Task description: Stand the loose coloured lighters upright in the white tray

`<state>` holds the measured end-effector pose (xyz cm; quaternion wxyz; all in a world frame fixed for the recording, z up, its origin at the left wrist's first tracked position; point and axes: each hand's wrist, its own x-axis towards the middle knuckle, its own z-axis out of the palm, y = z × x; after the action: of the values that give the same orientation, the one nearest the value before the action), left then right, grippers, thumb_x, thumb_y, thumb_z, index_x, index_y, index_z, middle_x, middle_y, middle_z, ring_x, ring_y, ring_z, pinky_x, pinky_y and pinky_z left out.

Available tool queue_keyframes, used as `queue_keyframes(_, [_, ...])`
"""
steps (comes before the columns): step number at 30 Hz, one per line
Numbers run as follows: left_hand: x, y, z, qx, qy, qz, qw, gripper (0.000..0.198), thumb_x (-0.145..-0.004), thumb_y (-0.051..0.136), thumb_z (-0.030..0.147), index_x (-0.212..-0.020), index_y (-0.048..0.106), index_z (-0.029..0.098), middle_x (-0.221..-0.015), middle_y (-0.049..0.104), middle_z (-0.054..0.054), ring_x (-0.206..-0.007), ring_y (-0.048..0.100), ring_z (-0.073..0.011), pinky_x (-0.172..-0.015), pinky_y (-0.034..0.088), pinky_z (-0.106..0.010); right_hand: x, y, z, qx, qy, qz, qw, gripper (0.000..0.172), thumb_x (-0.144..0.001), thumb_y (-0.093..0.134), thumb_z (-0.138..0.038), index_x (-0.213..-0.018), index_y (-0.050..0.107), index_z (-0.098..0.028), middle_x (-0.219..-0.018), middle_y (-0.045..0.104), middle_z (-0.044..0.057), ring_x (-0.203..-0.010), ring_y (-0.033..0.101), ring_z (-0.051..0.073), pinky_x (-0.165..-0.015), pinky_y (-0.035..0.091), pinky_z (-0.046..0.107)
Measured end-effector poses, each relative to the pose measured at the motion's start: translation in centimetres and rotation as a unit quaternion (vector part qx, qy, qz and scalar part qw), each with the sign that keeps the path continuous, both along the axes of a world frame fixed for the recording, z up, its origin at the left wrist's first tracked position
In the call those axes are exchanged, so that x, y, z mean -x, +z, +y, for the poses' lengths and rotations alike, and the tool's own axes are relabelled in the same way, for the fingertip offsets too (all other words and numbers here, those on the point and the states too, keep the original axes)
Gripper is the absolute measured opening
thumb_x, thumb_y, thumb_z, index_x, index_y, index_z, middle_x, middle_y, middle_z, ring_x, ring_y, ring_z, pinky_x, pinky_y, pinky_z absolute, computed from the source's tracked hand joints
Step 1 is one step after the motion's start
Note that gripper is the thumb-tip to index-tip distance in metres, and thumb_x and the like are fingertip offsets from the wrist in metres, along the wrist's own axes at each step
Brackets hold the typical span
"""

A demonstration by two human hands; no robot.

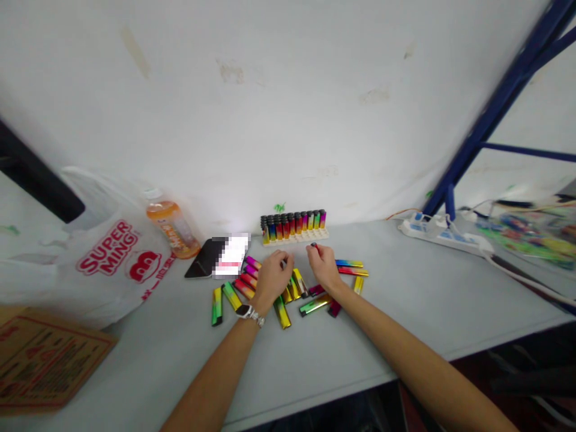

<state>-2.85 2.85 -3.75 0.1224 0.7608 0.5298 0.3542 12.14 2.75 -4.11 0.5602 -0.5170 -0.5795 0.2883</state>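
My right hand (323, 267) is closed, and the dark-topped end of a lighter (314, 245) pokes out above its fingers. To its left, my left hand (272, 277) has its fingers curled over the pile; a dark spot shows between thumb and fingers, but what it holds, if anything, is hidden. Colourful shiny lighters lie loose around both hands, among them a green and yellow lighter (217, 306), a yellow lighter (282, 313) and a green lighter (315, 305). Behind the hands, rows of lighters (292, 224) stand upright in a white rack (320, 235).
A phone or tablet (198, 261) lies left of the lighters, beside an orange drink bottle (173, 228). Further left are a white plastic bag (103, 282) and a cardboard box (49, 360). A power strip (445, 234) and blue metal frame (488, 114) stand right; the wall (288, 120) closes the back.
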Motion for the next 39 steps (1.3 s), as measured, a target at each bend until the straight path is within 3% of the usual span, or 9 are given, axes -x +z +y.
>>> queue_keyframes(13, [0.01, 0.17, -0.16, 0.009, 0.002, -0.002, 1.000, 0.032, -0.093, 0.043, 0.034, -0.067, 0.053, 0.019, -0.070, 0.056, -0.001, -0.063, 0.050, -0.0141, -0.061, 0.033, -0.027, -0.30, -0.33, -0.05, 0.000, 0.026, 0.027, 0.999, 0.050, -0.087, 0.047, -0.059, -0.057, 0.040, -0.020, -0.050, 0.035, -0.005, -0.050, 0.032, 0.010, -0.049, 0.024, 0.025])
queue_keyframes(23, [0.00, -0.06, 0.06, 0.004, 0.000, 0.001, 1.000, 0.033, -0.093, 0.042, 0.034, -0.065, 0.052, 0.019, -0.069, 0.055, -0.001, -0.063, 0.050, -0.0144, -0.060, 0.032, -0.028, -0.15, -0.72, 0.51, -0.008, -0.005, 0.023, 1.000, 0.036, -0.086, 0.044, -0.042, -0.057, 0.039, -0.021, -0.051, 0.036, -0.005, -0.050, 0.033, 0.010, -0.049, 0.022, 0.025])
queue_keyframes(33, [-0.01, 0.14, -0.09, 0.011, 0.003, 0.003, 1.000, 0.033, -0.093, 0.042, 0.034, -0.065, 0.051, 0.019, -0.069, 0.055, -0.001, -0.062, 0.048, -0.0139, -0.061, 0.032, -0.029, -0.09, -0.56, 0.34, -0.001, 0.004, 0.028, 1.000, 0.037, -0.086, 0.045, -0.043, -0.058, 0.038, -0.021, -0.050, 0.036, -0.005, -0.050, 0.034, 0.010, -0.049, 0.025, 0.025])
queue_keyframes(39, [0.00, -0.03, 0.02, 0.004, -0.001, 0.002, 1.000, 0.033, -0.093, 0.042, 0.033, -0.065, 0.052, 0.019, -0.068, 0.054, 0.000, -0.061, 0.047, -0.0132, -0.060, 0.031, -0.028, 0.12, -0.53, 0.50, -0.013, 0.043, 0.071, 0.996, 0.037, -0.090, 0.046, -0.056, -0.078, 0.048, -0.021, -0.052, 0.039, -0.008, -0.047, 0.037, 0.009, -0.046, 0.030, 0.022])
